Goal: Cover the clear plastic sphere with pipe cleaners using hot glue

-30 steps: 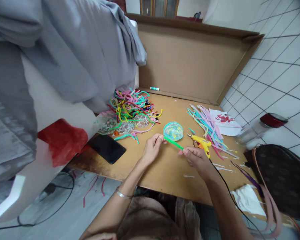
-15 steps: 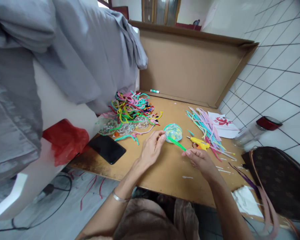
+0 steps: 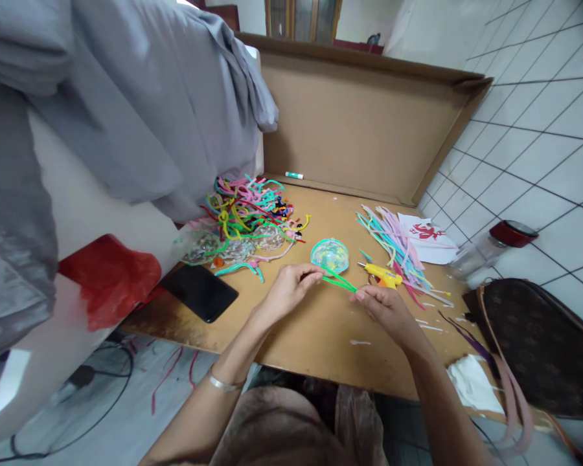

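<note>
A folded green pipe cleaner (image 3: 339, 279) is stretched between my two hands above the table. My left hand (image 3: 291, 288) pinches its left end with the fingertips. The right end is pinched by my right hand (image 3: 379, 307). Just beyond them stands a small round bowl (image 3: 331, 256) with a turquoise rim and a mottled yellow and green inside. A yellow glue gun (image 3: 383, 276) lies close to my right hand. To the left of my left hand, a turquoise pipe cleaner piece (image 3: 241, 267) rests on the table.
A tangled heap of coloured pipe cleaners (image 3: 245, 207) and a black phone (image 3: 201, 291) are at the left. Straight pipe cleaners (image 3: 398, 244), a clear bottle (image 3: 476, 252) and a brown bag (image 3: 544, 343) are at the right. A cardboard panel (image 3: 344, 123) stands behind.
My left hand has closed on the left end of the green pipe cleaner, whose two strands are now spread slightly apart. The whole view has shifted a little.
</note>
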A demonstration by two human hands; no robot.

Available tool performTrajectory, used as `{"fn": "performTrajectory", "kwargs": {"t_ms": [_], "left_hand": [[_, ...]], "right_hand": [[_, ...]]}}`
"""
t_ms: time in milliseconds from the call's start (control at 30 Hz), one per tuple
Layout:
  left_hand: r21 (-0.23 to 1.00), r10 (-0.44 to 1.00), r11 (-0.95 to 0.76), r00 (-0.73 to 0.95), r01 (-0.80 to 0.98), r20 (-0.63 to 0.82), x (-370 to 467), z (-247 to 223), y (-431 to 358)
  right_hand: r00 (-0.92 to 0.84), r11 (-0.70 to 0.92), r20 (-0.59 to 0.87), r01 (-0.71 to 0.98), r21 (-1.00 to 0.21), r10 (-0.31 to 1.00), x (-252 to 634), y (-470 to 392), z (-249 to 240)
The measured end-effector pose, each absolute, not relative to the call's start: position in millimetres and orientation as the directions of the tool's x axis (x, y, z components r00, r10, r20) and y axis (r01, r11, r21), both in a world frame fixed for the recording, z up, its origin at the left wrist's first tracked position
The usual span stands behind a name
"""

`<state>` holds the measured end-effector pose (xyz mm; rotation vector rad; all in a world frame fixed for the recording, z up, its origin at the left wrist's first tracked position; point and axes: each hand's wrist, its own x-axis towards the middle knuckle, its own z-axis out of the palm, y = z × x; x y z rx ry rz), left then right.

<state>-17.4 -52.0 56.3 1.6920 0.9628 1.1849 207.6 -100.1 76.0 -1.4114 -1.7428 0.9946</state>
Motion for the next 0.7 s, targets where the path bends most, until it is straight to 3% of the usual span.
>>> {"fn": "performTrajectory", "kwargs": {"t_ms": [233,333,433,533,700], "left_hand": [[0.964,0.98,-0.155,0.089,-0.216,0.178,-18,40,-45],[0.945,0.977,-0.006,0.199,-0.326,0.075,-17,41,-45],[0.936,0.939,0.058,0.338,-0.348,0.067,-14,45,-46],[0.946,0.94,-0.024,0.315,-0.322,0.131,-13,45,-49],[0.972,0.94,-0.237,0.255,0.006,0.228,-15,43,-57]], "right_hand": [[-0.213,0.148,0.047,0.486,-0.861,0.976,210,-102,79],[-0.23,0.162,0.05,0.497,-0.853,0.972,209,-103,81],[-0.221,0.208,0.098,0.555,-0.805,0.97,210,-102,81],[-0.183,0.231,0.148,0.635,-0.737,0.972,210,-101,80],[-0.13,0.22,0.179,0.682,-0.698,0.975,212,-100,74]]}}
